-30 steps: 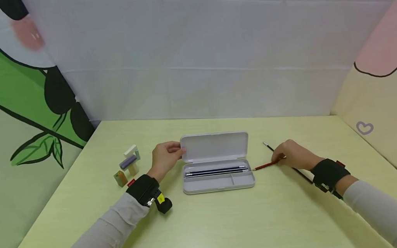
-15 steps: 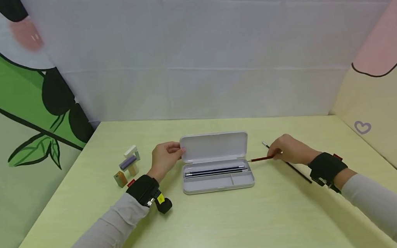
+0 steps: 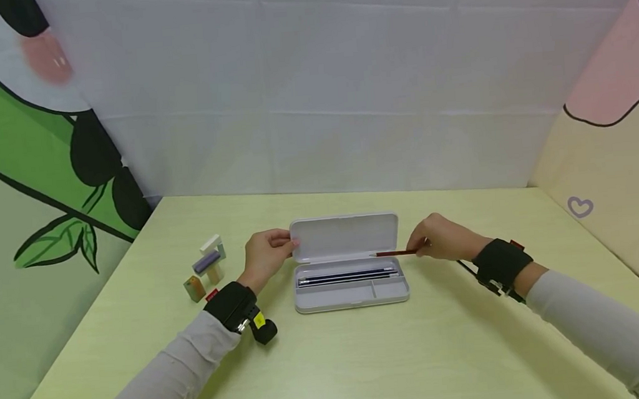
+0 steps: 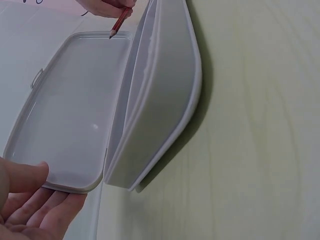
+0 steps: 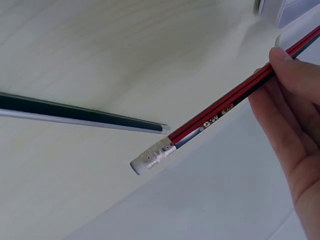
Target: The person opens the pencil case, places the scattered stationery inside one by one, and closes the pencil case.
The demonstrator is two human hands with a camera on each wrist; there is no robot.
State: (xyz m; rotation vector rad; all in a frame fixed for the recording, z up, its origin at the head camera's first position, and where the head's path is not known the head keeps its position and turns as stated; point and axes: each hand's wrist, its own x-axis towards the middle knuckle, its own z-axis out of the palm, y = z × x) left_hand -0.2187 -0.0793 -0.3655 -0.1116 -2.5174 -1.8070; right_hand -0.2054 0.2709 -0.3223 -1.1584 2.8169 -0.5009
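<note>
A white pencil case point(image 3: 336, 303) lies on the table with its lid point(image 3: 345, 236) raised. My left hand point(image 3: 264, 257) pinches the lid's left edge between thumb and fingers, as the left wrist view also shows. Several dark pencils point(image 3: 348, 277) lie in the case's long compartment. In my right hand point(image 3: 446, 238) I pinch a red-and-black striped pencil point(image 5: 225, 102), its eraser end free in the right wrist view. Its sharpened tip points left, over the right part of the case near the hinge. A dark pencil point(image 5: 85, 115) lies on the table under my right hand, partly hidden in the head view.
Several small blocks point(image 3: 206, 263), some stacked, stand left of my left hand. The table point(image 3: 333, 367) meets a white cloth wall point(image 3: 345, 97) at the back, with printed panels at both sides.
My right hand has moved left with the red pencil, from the table right of the case to above its right part. The pencil has turned nearly level. The left hand has stayed on the lid.
</note>
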